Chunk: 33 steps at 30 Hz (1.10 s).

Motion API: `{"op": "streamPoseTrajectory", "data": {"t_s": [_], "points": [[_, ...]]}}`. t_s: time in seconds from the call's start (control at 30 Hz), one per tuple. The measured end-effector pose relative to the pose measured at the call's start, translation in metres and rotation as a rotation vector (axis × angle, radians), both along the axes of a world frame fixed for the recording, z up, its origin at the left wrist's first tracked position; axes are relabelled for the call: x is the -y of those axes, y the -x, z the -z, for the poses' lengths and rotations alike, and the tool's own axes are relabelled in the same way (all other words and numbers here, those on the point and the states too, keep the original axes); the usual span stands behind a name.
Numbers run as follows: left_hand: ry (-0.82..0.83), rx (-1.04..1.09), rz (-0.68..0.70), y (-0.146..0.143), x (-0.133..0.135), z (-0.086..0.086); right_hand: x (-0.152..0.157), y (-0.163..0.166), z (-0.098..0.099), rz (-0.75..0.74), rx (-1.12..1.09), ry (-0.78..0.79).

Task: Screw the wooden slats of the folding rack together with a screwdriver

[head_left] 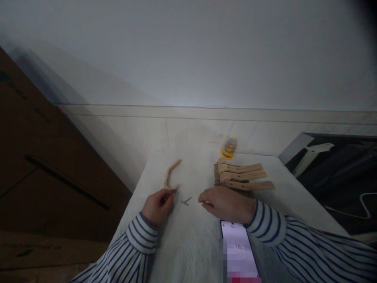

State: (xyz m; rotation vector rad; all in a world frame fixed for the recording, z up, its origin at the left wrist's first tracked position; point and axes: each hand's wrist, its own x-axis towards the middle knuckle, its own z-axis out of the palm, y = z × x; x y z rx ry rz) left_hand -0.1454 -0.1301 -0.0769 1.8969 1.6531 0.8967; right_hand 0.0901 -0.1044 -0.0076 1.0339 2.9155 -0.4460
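A curved wooden hook piece [167,177] is on the left of the white-covered table. My left hand [159,205] is closed at its lower end, fingers pinched; whether it grips the wood or something small is hidden. Between my hands lie a few thin metal pieces, like screws or nails [186,201]. My right hand [225,203] is closed in a pinch above the table, pointing left; what sits between its fingertips is too small to make out. Just beyond it, several similar wooden hook pieces [247,169] lie side by side on a brown woven-looking object [216,175].
A small bottle with a yellow cap [229,148] stands at the table's far edge, by the wall. A phone [239,251] showing a timer lies below my right wrist. Left of the table is a brown cardboard box [59,157]; a dark open container [332,173] stands at the right.
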Motion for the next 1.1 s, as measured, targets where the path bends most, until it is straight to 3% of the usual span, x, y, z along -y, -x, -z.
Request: {"op": "streamPoseTrajectory", "data": {"t_s": [0.67,1.1], "points": [[0.020,0.079,-0.019,-0.002,0.003,-0.002,-0.013,0.048,0.022,-0.050,0.105,-0.162],[0.007,0.078,-0.008,-0.001,0.003,0.000,-0.014,0.054,0.025,-0.084,0.122,-0.202]]}}
